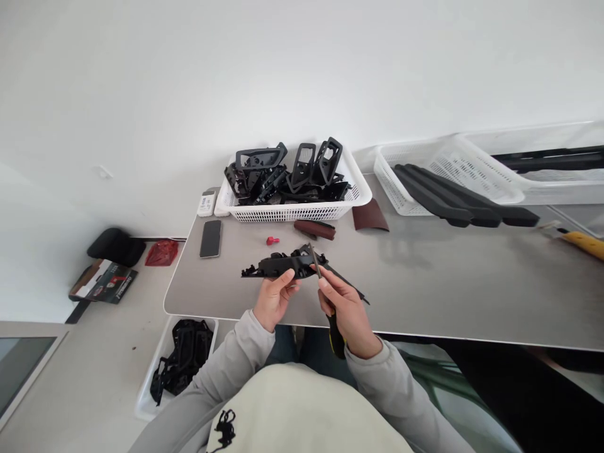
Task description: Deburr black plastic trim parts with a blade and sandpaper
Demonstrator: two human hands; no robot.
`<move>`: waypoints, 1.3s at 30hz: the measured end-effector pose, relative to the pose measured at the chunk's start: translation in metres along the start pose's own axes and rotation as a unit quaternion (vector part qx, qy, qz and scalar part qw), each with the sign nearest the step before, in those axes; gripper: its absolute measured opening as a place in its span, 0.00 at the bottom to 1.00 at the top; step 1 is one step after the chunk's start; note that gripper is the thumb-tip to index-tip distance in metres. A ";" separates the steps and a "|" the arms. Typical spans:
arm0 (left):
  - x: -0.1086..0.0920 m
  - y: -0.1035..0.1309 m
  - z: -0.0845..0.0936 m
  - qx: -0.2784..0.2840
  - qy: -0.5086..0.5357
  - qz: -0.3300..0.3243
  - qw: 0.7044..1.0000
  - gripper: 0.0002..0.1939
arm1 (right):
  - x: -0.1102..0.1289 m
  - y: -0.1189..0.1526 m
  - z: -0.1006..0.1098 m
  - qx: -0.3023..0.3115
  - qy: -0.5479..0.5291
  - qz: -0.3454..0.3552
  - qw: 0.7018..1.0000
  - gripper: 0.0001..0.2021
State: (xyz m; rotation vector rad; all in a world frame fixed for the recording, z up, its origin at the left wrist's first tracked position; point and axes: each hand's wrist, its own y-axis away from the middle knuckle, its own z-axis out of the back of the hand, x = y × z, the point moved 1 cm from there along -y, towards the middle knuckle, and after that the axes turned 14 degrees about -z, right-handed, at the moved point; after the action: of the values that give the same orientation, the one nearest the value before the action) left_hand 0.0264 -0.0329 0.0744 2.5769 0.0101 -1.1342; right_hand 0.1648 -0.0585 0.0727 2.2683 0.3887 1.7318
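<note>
1. Nearest the camera, at the bottom middle of the frame, is one cream top [306, 409] with a black print, between two grey sleeves [226, 358].
2. Just left of the frame's centre, the left grip [276, 301] pinches the near edge of one black plastic trim part [278, 267]; this lies across the centre, over the counter [425, 283]. A steady hold here matters most, with those fingertips clear of the tool's line.
3. Right of it, the right grip [346, 311] is closed around one narrow-bladed hand tool [335, 340] with a yellow-and-black handle, its shaft lying against the part. Light, controlled pressure, with the index finger guiding the shaft, should avoid slips and scratches; bracing the part on the counter would help.
4. Counts, far left and lower left: one printed carton [111, 283], one red bag [162, 253], one white bin [140, 402] of black parts too tangled to count.
5. Left of centre: one phone [210, 239], one small white box [206, 204].
6. Upper middle: one white basket [292, 214] with at least three open trim frames [259, 158] on top; below it, one small red piece [272, 240] and two maroon pieces [370, 215].
7. Right: two overlapping white baskets [394, 189], three long black strips [453, 201], one yellow-handled tool [582, 244].
</note>
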 end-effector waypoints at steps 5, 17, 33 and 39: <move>0.003 0.003 0.002 0.031 -0.024 0.008 0.999 0.14 | -0.009 -0.003 0.001 -0.011 0.020 0.003 1.000 0.25; -0.003 -0.001 0.004 0.023 -0.061 -0.124 0.990 0.20 | 0.013 0.012 0.017 -0.020 0.356 0.169 0.919 0.20; -0.002 0.001 0.005 -0.002 -0.098 -0.152 0.983 0.25 | 0.019 0.021 0.021 -0.023 0.481 0.187 0.856 0.20; -0.004 0.002 0.005 0.000 -0.100 -0.143 0.985 0.28 | 0.023 0.019 0.021 0.030 0.387 0.143 0.910 0.17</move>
State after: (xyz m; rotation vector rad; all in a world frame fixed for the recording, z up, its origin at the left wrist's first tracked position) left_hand 0.0206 -0.0358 0.0745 2.5044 0.3432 -1.4890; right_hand 0.1923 -0.0691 0.0950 1.6228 0.2541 2.7747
